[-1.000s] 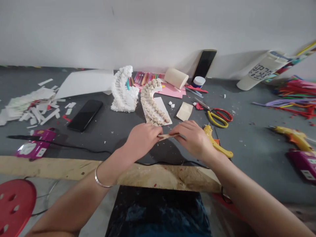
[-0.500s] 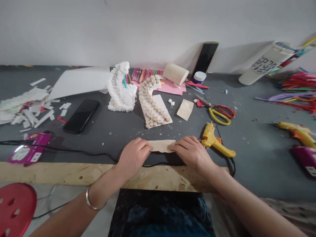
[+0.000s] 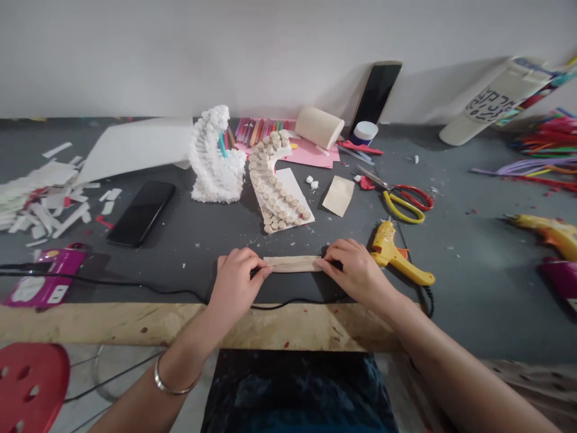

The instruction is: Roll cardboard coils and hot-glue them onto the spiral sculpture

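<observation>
The left hand [image 3: 237, 275] and right hand [image 3: 353, 264] pinch opposite ends of a beige paper strip [image 3: 294, 263], which stretches between them over the near part of the tabletop [image 3: 478, 288], long axis running left to right, neither hand nearer.

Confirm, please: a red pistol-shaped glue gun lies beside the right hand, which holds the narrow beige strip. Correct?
Wrong colour: in the head view, a yellow pistol-shaped glue gun lies beside the right hand, which holds the narrow beige strip.
</observation>
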Tool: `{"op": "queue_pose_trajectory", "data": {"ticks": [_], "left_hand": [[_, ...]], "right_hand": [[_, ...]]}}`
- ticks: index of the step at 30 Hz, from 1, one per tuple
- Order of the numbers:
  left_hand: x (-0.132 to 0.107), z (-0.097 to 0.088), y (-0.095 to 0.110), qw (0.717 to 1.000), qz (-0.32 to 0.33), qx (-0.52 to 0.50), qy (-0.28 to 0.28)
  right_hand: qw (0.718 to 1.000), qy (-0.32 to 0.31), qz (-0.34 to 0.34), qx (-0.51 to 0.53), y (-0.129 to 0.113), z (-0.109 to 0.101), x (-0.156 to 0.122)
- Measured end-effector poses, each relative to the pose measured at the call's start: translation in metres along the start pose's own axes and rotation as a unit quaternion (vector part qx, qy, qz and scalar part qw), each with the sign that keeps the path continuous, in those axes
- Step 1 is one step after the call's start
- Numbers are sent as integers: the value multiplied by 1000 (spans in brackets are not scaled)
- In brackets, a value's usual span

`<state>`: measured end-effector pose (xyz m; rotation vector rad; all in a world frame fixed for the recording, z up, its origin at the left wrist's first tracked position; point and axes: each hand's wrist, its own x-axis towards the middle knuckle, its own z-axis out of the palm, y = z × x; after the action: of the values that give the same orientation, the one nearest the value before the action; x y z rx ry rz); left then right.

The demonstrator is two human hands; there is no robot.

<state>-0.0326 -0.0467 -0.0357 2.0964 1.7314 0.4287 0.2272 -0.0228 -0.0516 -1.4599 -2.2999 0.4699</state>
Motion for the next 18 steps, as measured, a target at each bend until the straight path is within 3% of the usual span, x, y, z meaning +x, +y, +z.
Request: {"op": "queue_pose_trajectory", "data": {"ticks": [8, 18], "left_hand": [[6, -3, 4, 999, -30, 34, 6], [7, -1, -2, 998, 8, 47, 31]], "right_hand": [[999, -1, 12, -45, 0, -1, 2], [998, -16, 20, -62, -3, -4, 6]]}}
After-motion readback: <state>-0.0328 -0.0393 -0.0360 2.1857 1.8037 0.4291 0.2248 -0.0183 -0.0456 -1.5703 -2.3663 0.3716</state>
